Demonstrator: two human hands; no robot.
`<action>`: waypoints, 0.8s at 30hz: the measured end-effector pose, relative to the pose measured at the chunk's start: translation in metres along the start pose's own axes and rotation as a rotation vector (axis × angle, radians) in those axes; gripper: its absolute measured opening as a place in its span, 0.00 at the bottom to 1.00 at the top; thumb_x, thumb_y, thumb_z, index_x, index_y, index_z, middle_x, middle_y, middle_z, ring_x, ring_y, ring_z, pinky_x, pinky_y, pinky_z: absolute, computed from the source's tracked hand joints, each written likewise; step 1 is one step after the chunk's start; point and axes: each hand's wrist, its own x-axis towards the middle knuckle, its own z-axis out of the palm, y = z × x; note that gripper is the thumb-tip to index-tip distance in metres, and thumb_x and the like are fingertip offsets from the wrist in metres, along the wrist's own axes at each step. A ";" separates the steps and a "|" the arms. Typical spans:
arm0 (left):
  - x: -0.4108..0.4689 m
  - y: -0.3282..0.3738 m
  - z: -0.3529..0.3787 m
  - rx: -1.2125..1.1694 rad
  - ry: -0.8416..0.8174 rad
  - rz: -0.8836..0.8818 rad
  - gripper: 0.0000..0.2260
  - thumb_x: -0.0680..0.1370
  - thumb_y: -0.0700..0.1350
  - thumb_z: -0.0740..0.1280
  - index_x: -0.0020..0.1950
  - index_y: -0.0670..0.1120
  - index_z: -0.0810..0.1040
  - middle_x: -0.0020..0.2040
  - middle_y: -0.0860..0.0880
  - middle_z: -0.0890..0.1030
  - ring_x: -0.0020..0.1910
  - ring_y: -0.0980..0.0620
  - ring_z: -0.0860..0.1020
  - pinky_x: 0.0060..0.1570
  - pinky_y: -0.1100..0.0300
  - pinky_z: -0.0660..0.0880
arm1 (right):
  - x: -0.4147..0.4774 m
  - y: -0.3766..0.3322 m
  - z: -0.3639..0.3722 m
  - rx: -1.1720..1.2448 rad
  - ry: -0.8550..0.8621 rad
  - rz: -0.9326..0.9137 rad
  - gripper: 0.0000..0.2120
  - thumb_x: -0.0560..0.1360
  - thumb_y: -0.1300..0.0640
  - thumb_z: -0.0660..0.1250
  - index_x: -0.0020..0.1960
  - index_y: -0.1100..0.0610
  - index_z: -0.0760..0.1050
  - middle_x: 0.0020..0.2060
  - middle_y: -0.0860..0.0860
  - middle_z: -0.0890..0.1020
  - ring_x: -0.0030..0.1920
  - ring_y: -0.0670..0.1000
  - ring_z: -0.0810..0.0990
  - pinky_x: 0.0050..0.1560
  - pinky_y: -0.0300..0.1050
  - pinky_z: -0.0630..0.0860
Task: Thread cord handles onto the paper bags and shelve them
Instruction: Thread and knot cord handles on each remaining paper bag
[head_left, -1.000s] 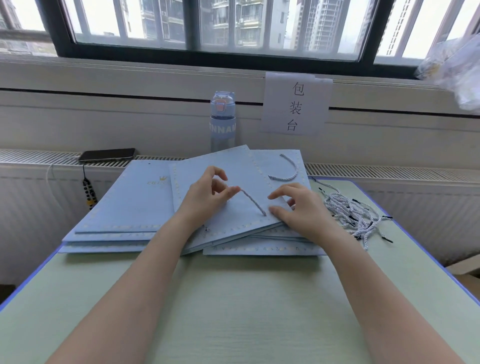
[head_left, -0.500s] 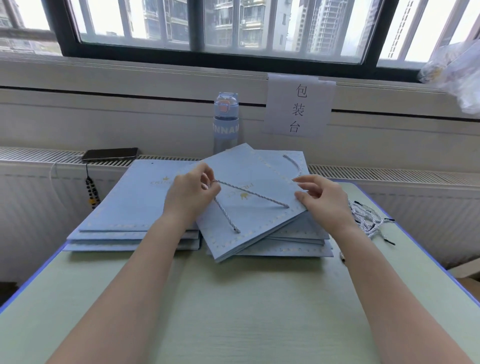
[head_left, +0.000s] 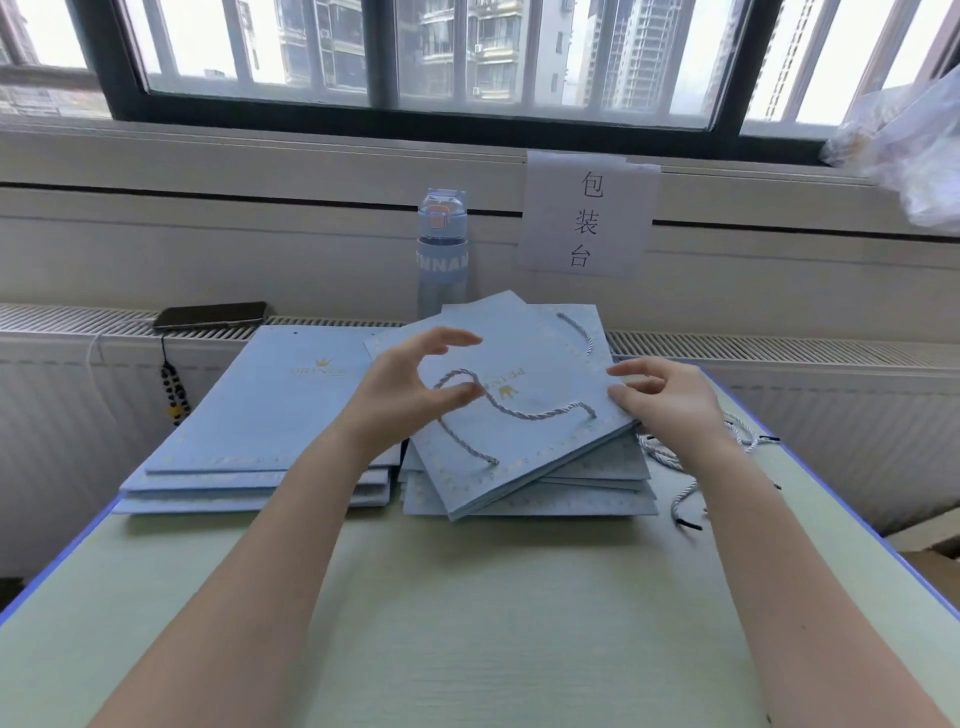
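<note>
A light blue paper bag lies flat and askew on top of the right stack of bags. A grey-white twisted cord handle runs through its two holes and lies slack in a curve on its face. My left hand hovers over the bag's left part with fingers spread; its thumb touches the cord's loop. My right hand pinches the bag's right corner. A second cord shows at the bag's far edge. Loose cords lie to the right of the stack.
Another stack of flat blue bags sits at the left on the green table. A water bottle, a phone and a paper sign are behind, by the radiator ledge. A plastic bag rests on the sill.
My left hand pulled the cord taut through the bag, then opened; the cord now lies slack. The top bag turned and shifted toward me on the stack, my right hand staying at its edge.
</note>
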 end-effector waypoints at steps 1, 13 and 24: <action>0.001 0.005 0.004 -0.018 0.031 0.039 0.15 0.74 0.45 0.72 0.57 0.59 0.76 0.57 0.66 0.76 0.59 0.64 0.72 0.50 0.76 0.63 | 0.000 -0.002 0.000 0.059 0.011 -0.010 0.07 0.74 0.62 0.68 0.45 0.50 0.79 0.38 0.50 0.82 0.39 0.50 0.79 0.36 0.41 0.75; 0.004 -0.009 -0.014 -0.371 -0.005 -0.298 0.18 0.71 0.42 0.74 0.58 0.56 0.76 0.62 0.54 0.77 0.63 0.53 0.72 0.66 0.54 0.66 | 0.000 -0.013 -0.005 0.515 0.230 -0.042 0.11 0.75 0.66 0.64 0.41 0.52 0.79 0.39 0.48 0.81 0.35 0.43 0.79 0.31 0.33 0.74; -0.010 0.037 0.007 -0.137 0.001 0.311 0.28 0.63 0.66 0.73 0.59 0.58 0.75 0.62 0.57 0.77 0.65 0.59 0.71 0.68 0.61 0.65 | 0.006 -0.005 -0.005 0.442 0.548 -0.040 0.07 0.67 0.58 0.65 0.37 0.48 0.79 0.36 0.52 0.82 0.36 0.49 0.78 0.42 0.49 0.75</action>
